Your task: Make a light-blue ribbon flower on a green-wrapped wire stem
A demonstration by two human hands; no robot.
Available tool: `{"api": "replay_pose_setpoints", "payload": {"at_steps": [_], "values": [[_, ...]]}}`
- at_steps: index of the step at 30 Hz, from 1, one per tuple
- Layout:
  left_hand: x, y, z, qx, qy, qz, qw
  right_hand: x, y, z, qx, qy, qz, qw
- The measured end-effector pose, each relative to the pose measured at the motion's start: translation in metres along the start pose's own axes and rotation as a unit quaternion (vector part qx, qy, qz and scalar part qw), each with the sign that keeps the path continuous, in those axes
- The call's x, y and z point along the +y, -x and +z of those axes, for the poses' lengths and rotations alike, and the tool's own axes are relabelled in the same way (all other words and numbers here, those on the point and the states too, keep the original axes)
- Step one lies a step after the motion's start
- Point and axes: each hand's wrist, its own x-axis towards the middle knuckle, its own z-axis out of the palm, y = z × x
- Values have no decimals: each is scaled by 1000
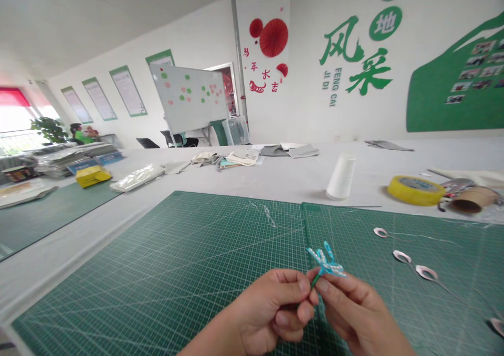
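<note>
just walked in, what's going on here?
A person is holding a small blue-and-white craft piece on a green stem, pinching it between the fingers of the left hand and right hand, above a green cutting mat. Several small pale wire-stemmed loops lie on the mat to the right. Beyond it are a white thread cone and a yellow tape roll. Another person sits far back.

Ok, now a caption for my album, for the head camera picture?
Left hand and right hand hold a small blue-and-white ornament on a green stem above a green cutting mat.
</note>
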Motion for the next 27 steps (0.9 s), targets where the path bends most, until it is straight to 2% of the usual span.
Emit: {"api": "replay_pose_setpoints", "payload": {"at_steps": [3, 8, 12, 20, 27], "values": [[-2, -1, 2, -3, -4, 6, 1000, -2, 1, 1, 2, -5, -5, 1000], [-7, -4, 6, 29, -54, 76, 995, 1, 0, 1, 27, -4, -8, 1000], [-11, -6, 6, 53, -83, 106, 989, 9, -4, -1, 53, -2, -24, 998], [-10, -5, 9, 80, -121, 118, 982, 7, -4, -1, 50, 27, -27, 998], [-8, -5, 10, 83, -117, 113, 983, 7, -2, -1, 40, 5, -15, 999]]}}
